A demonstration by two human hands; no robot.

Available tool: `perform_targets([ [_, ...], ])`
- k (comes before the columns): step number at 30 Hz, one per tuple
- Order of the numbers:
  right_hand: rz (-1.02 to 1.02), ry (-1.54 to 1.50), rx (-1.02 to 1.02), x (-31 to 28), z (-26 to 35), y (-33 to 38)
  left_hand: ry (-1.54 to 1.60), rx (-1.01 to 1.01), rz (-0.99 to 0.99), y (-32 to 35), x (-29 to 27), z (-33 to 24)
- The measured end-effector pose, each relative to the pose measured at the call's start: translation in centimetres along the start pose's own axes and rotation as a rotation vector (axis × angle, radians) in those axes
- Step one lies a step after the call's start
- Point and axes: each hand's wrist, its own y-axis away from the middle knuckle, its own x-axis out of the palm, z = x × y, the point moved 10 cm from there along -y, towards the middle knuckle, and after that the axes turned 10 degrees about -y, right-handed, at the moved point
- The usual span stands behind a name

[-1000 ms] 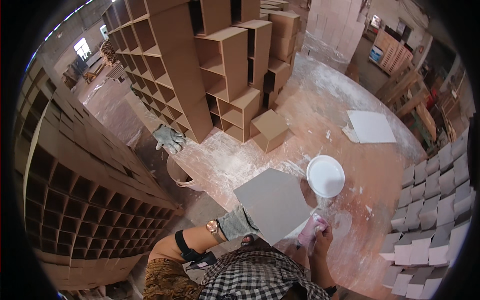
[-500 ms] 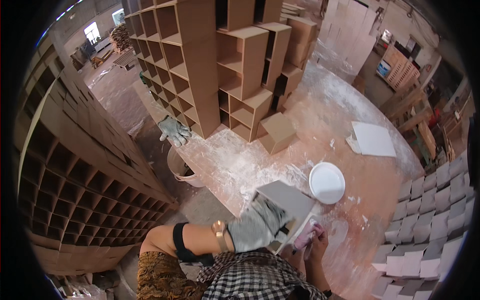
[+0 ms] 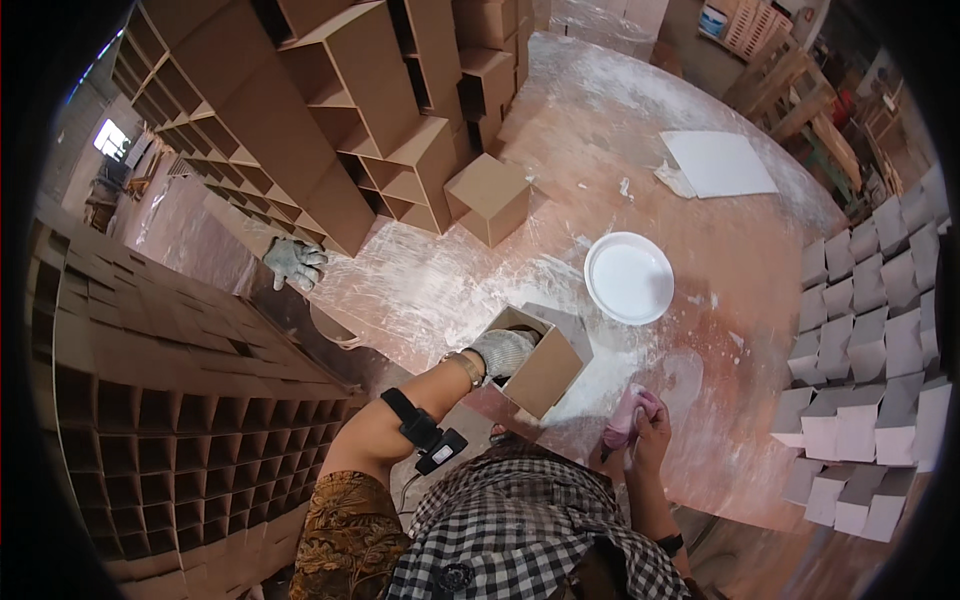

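My left hand point(image 3: 503, 353), in a grey knit glove, reaches into the open end of a small cardboard box point(image 3: 548, 374) and holds it tilted over the table's near edge. Its fingers are hidden inside the box. One brown side of the box faces up; part of its far side looks grey. To the right, my bare right hand point(image 3: 653, 430) grips a soft pinkish-purple bundle point(image 3: 622, 418), apart from the box. Beyond the hands, a round white dish point(image 3: 628, 278) with white contents sits on the table.
The table point(image 3: 560, 120) is smeared with white. Stacked brown boxes point(image 3: 375, 100) stand at far left, a single box point(image 3: 489, 199) and a spare grey glove point(image 3: 295, 263) near them. A white sheet point(image 3: 720, 163) lies at far right. Grey-and-white boxes point(image 3: 857, 405) are stacked right; brown open boxes point(image 3: 225, 430) left.
The box has turned in my left hand, from a grey side up to a brown side up. My right hand with the pinkish bundle has moved off the box. The view has shifted.
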Motion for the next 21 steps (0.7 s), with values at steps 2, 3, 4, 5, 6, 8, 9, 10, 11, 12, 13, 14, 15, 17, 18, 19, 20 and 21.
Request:
perform_targets([
  [2,0.003,0.02,0.0,1.0,-0.2,-0.1,-0.045,0.055,-0.022,-0.2,1.0,0.2],
  [3,0.02,0.032,0.021,1.7,-0.5,-0.2,-0.066,0.085,-0.033,-0.2,1.3,0.4],
  [4,0.04,0.047,0.039,2.5,-0.6,-0.4,0.012,0.12,-0.045,-0.6,1.8,1.0],
  [5,0.084,0.104,0.02,3.4,-0.3,-0.5,0.034,0.122,-0.058,-0.8,2.4,1.6],
  [6,0.131,0.157,0.001,4.4,-0.1,-0.7,0.052,0.119,-0.071,-1.0,2.9,2.1],
  [8,0.201,0.192,0.002,6.2,0.1,-1.2,0.089,0.116,-0.099,-1.5,3.7,3.1],
  [9,0.199,0.186,0.023,6.8,0.3,-1.5,0.111,0.12,-0.111,-1.9,4.1,3.3],
  [10,0.201,0.18,0.045,7.4,0.3,-1.8,0.135,0.12,-0.123,-2.2,4.5,3.4],
  [11,0.203,0.174,0.069,8.0,0.2,-2.1,0.16,0.12,-0.135,-2.4,4.8,3.4],
  [12,0.179,0.087,0.105,8.2,0.0,-2.4,0.15,0.058,-0.171,-2.4,4.0,2.9],
  [13,0.161,0.018,0.154,7.5,-0.6,-2.9,0.139,0.002,-0.208,-2.1,2.3,1.5],
  [14,0.142,-0.049,0.199,6.7,-1.4,-3.4,0.131,-0.051,-0.247,-2.0,0.7,0.5],
  [15,0.134,-0.119,0.251,6.3,-2.0,-3.6,0.101,-0.066,-0.168,-2.0,0.6,-0.1],
  [17,0.105,-0.306,0.417,6.5,-2.5,-3.4,0.035,-0.105,-0.013,-2.1,0.9,-0.3],
  [18,0.092,-0.401,0.498,6.7,-2.7,-3.2,0.099,-0.064,-0.111,-2.1,0.4,-0.2],
  [19,0.124,-0.461,0.54,7.0,-2.9,-2.9,0.163,-0.027,-0.21,-1.8,0.9,0.8],
  [20,0.157,-0.52,0.584,7.2,-3.2,-2.6,0.227,0.009,-0.308,-1.6,1.5,1.7],
  [21,0.187,-0.574,0.625,7.3,-3.4,-2.2,0.27,0.035,-0.318,-2.4,3.8,2.7],
])
